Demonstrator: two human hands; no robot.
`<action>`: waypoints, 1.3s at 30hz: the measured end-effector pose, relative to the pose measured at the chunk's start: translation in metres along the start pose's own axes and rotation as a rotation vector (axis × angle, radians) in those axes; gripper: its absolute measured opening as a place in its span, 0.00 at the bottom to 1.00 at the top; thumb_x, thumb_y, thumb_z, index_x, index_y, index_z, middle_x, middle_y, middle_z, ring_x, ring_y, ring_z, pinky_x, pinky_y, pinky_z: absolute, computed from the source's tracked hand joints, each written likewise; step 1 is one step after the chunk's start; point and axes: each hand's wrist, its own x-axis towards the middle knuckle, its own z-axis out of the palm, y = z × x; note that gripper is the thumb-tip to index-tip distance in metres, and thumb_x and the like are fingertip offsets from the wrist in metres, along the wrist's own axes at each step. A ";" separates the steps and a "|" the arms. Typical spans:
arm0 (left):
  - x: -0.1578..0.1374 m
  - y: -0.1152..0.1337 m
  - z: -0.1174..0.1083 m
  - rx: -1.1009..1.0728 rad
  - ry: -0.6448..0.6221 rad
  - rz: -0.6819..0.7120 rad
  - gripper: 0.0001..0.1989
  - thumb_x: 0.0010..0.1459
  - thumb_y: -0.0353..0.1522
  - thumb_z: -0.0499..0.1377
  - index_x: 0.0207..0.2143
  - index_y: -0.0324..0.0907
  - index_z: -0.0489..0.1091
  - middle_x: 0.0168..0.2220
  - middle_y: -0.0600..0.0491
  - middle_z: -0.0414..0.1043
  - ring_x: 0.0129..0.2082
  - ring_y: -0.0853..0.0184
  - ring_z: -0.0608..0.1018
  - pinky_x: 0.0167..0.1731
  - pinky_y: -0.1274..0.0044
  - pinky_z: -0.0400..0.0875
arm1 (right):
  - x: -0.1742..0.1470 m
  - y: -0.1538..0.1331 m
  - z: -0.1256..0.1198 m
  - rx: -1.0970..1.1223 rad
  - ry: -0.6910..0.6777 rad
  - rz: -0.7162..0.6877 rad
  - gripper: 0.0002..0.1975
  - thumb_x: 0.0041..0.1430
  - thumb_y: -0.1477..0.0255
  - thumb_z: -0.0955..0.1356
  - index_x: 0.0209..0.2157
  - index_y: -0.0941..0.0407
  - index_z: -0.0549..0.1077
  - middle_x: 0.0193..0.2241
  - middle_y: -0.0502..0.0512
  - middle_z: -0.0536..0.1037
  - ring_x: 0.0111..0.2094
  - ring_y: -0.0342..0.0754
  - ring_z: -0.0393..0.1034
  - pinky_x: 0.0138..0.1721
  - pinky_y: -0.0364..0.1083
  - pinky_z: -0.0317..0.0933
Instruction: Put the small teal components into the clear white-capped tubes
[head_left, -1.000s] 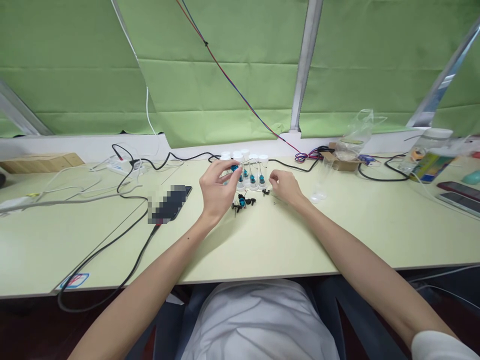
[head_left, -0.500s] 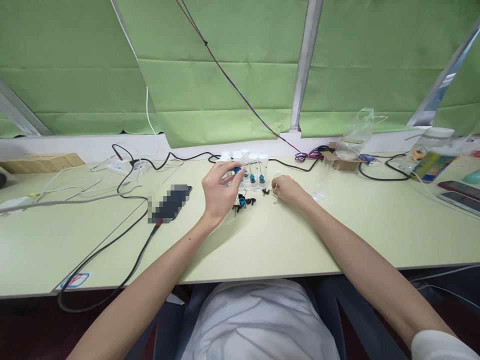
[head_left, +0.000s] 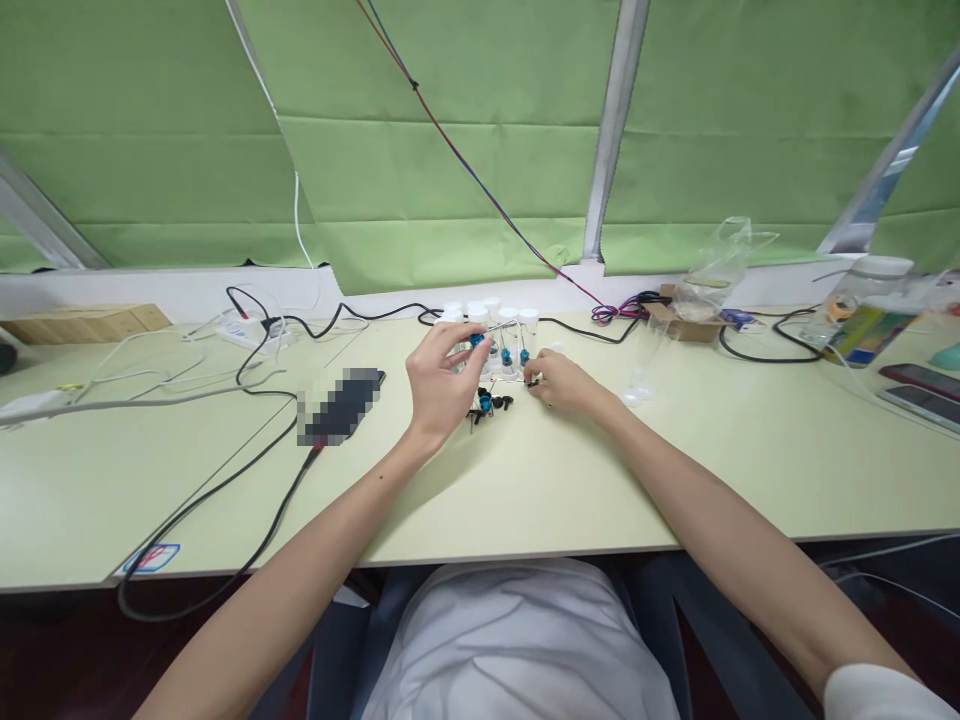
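Note:
My left hand (head_left: pixel 444 378) is raised over the table, thumb and fingers closed on a small blue part (head_left: pixel 477 340) with a thin metal rod. My right hand (head_left: pixel 564 382) rests low to the right, its fingertips pinched together at a few tiny black pieces; whatever is between them is too small to make out. Between the hands lies a small pile of black and blue parts (head_left: pixel 487 402). Behind it stand clear vials with white caps (head_left: pixel 492 304), and blue parts with thin rods (head_left: pixel 507 356) show there, partly hidden by my left hand.
Left of my hands lies a phone (head_left: pixel 341 405), its screen blurred, with a black cable (head_left: pixel 281 520). Clear plastic pieces (head_left: pixel 637 390) sit to the right. Farther back are an open cardboard box (head_left: pixel 694 328), a power strip (head_left: pixel 244 328) and a wooden block (head_left: pixel 90 328).
My right hand has shifted a little left, onto the tiny black pieces beside the vials. My left hand keeps its hold on the blue part, almost still.

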 end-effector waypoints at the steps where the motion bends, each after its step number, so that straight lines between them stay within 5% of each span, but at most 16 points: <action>1: 0.000 0.000 0.000 -0.002 0.000 0.001 0.08 0.58 0.37 0.64 0.38 0.43 0.77 0.40 0.50 0.74 0.41 0.66 0.78 0.42 0.75 0.81 | 0.000 0.000 0.001 -0.004 -0.008 -0.007 0.10 0.56 0.78 0.70 0.40 0.57 0.78 0.43 0.60 0.72 0.42 0.51 0.69 0.42 0.45 0.58; 16: -0.001 0.001 0.000 -0.005 -0.013 0.001 0.07 0.58 0.36 0.64 0.38 0.43 0.77 0.40 0.50 0.74 0.42 0.66 0.78 0.42 0.75 0.81 | 0.005 -0.001 0.007 0.046 0.010 -0.065 0.06 0.60 0.79 0.67 0.34 0.58 0.76 0.40 0.58 0.70 0.37 0.48 0.66 0.39 0.44 0.57; 28: 0.000 -0.004 0.002 -0.019 -0.003 0.030 0.07 0.58 0.33 0.64 0.38 0.42 0.77 0.39 0.50 0.75 0.41 0.67 0.78 0.40 0.76 0.81 | 0.007 0.006 0.002 0.263 0.386 -0.174 0.03 0.64 0.74 0.63 0.36 0.55 0.68 0.39 0.58 0.67 0.43 0.52 0.64 0.47 0.50 0.61; 39: -0.008 -0.015 0.006 0.138 -0.212 -0.045 0.06 0.56 0.31 0.63 0.36 0.40 0.78 0.36 0.50 0.76 0.35 0.67 0.78 0.32 0.77 0.80 | -0.005 -0.029 -0.035 0.473 0.876 -0.201 0.06 0.68 0.69 0.62 0.35 0.54 0.63 0.29 0.52 0.71 0.31 0.47 0.69 0.35 0.46 0.61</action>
